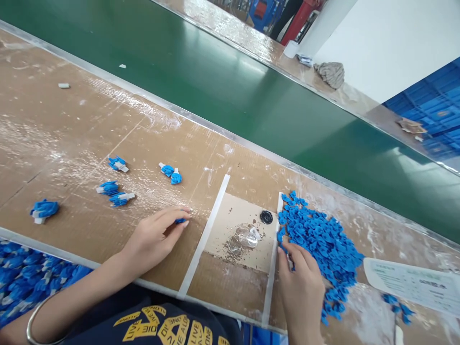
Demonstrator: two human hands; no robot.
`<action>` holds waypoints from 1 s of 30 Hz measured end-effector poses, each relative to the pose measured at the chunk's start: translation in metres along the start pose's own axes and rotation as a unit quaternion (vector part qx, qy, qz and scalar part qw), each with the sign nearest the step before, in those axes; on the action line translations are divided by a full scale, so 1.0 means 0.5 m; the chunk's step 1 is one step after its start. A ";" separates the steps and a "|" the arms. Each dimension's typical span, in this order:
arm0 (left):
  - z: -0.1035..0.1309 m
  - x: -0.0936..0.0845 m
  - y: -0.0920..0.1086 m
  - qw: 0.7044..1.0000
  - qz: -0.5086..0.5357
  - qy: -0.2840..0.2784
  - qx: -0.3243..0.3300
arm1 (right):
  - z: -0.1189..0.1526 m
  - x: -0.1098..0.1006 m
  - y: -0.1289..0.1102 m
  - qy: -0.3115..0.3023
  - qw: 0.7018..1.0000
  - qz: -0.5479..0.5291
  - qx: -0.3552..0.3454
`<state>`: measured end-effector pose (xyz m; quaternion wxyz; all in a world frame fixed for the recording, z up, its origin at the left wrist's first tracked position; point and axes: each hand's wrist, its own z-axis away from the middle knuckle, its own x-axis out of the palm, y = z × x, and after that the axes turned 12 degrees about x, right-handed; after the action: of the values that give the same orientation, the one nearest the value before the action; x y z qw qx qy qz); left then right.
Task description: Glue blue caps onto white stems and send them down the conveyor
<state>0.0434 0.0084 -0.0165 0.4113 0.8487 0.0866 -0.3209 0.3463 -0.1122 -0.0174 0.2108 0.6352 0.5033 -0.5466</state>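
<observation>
My left hand rests on the brown worktop with its fingertips pinching a small blue plastic piece. My right hand lies at the near edge of a heap of small blue plastic parts, fingers curled into the pile; what it grips is hidden. Several assembled blue-and-white pieces lie spread to the left: one pair, another, a group and a clump. Between my hands a white-framed recess holds a clear plastic bit and a black round cap.
A green conveyor belt runs diagonally behind the worktop. A bin of blue-and-white pieces sits at the lower left below the table edge. A printed paper sheet lies at the right. Blue crates stand at the far right.
</observation>
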 end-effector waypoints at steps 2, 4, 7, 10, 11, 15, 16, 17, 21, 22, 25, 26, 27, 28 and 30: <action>0.007 -0.012 -0.025 0.992 -0.107 0.004 0.071 | 0.001 0.010 0.000 -0.012 1.000 0.010 0.003; 0.009 -0.027 -0.043 0.976 -0.192 0.001 0.100 | 0.002 0.013 -0.004 -0.019 1.000 0.018 0.010; 0.005 -0.052 -0.056 0.950 -0.297 -0.015 0.098 | 0.003 0.007 -0.005 -0.034 0.998 0.008 0.059; -0.005 -0.070 -0.059 0.930 -0.358 -0.034 0.081 | 0.006 -0.002 0.004 -0.082 0.979 -0.055 0.177; -0.010 -0.074 -0.059 0.929 -0.361 -0.038 0.077 | 0.008 -0.004 0.007 -0.097 0.970 -0.076 0.209; -0.047 -0.086 -0.068 0.941 -0.327 -0.053 0.072 | 0.022 0.001 0.017 -0.080 0.975 -0.100 0.183; -0.061 -0.090 -0.073 0.943 -0.318 -0.059 0.073 | 0.025 0.003 0.018 -0.062 0.984 -0.089 0.142; -0.075 -0.096 -0.079 0.945 -0.311 -0.070 0.075 | 0.027 0.004 0.020 -0.043 0.993 -0.072 0.089; -0.129 -0.117 -0.100 0.939 -0.286 -0.170 0.086 | 0.022 0.003 0.037 0.010 0.978 0.031 -0.207; -0.139 -0.121 -0.104 0.935 -0.279 -0.202 0.087 | 0.019 0.001 0.044 0.013 0.959 0.052 -0.279; -0.155 -0.125 -0.109 0.924 -0.271 -0.258 0.083 | 0.013 -0.002 0.063 0.009 0.920 0.079 -0.384; -0.157 -0.125 -0.110 0.923 -0.272 -0.260 0.080 | 0.014 -0.002 0.069 0.003 0.923 0.073 -0.379; -0.157 -0.126 -0.111 0.923 -0.274 -0.258 0.078 | 0.015 -0.001 0.074 -0.008 0.931 0.064 -0.359; -0.157 -0.127 -0.112 0.924 -0.275 -0.256 0.074 | 0.016 0.000 0.078 -0.025 0.942 0.051 -0.330; -0.155 -0.132 -0.113 0.926 -0.276 -0.247 0.068 | 0.016 0.003 0.082 -0.062 0.964 0.023 -0.257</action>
<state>0.0054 0.1112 0.0232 0.2564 0.7110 0.1916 -0.6262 0.3781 -0.1348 -0.0331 0.4102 0.5361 0.5977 -0.4324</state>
